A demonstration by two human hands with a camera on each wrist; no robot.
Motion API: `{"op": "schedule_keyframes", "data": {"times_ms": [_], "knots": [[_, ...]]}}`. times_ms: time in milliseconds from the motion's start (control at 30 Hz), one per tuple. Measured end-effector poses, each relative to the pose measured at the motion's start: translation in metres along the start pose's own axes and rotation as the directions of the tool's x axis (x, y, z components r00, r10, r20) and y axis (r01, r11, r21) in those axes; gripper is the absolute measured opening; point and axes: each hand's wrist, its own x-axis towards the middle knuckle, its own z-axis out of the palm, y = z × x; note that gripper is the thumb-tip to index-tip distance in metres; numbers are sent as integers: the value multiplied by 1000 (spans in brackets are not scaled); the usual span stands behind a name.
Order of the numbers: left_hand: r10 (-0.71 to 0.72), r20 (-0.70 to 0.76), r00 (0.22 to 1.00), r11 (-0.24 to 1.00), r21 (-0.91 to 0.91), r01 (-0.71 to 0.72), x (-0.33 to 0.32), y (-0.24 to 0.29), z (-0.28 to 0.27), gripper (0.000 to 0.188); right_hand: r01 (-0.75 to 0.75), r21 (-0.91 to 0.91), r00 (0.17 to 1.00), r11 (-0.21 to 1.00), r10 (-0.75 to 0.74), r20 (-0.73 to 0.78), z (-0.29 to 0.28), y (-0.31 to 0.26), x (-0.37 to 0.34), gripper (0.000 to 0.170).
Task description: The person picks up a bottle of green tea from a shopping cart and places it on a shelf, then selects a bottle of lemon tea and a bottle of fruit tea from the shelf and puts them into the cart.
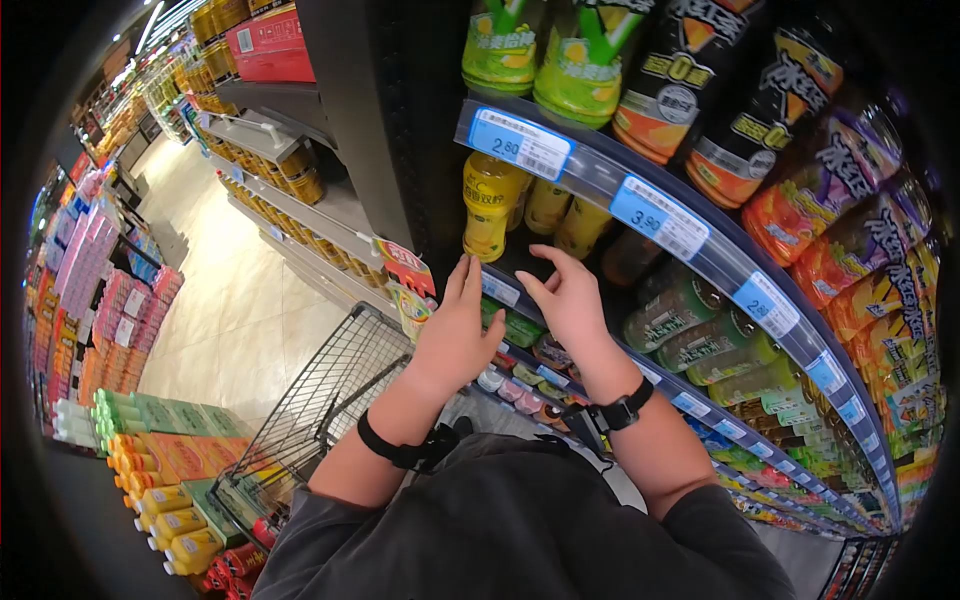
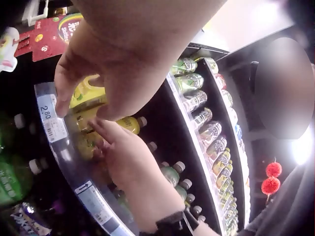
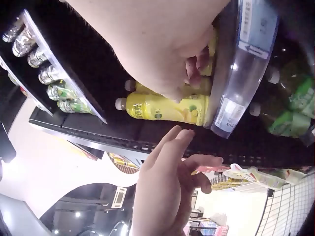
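A yellow drink bottle stands upright at the left end of a shelf, its label and base facing me. My left hand is just before its base, fingers mostly straight and pointing up at it. To the right, my right hand is raised with bent fingers, thumb and forefinger apart, nothing held between them. More yellow bottles stand behind and beside the front one. In the right wrist view, the left fingertips lie close beside the front yellow bottle, and the right fingers overlap the bottles next to it.
A shelf edge with price tags curves above, carrying green and dark-labelled bottles. Lower shelves hold greenish bottles. A wire shopping cart stands at left, near stacked juice bottles. A dark post borders the shelf.
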Motion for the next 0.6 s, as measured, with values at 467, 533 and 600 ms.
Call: {"op": "schedule_keyframes", "data": {"times_ms": [467, 533, 600], "knots": [[-512, -85, 855, 853, -168, 494, -191, -3, -38, 20, -281, 298, 745, 912, 11, 668, -93, 98, -161, 14], [-579, -112, 807, 811, -174, 558, -222, 2, -42, 23, -331, 315, 715, 889, 18, 699, -96, 123, -178, 13], [-621, -180, 763, 783, -133, 607, -252, 7, -47, 27, -392, 304, 682, 868, 53, 729, -94, 146, -195, 13]]}}
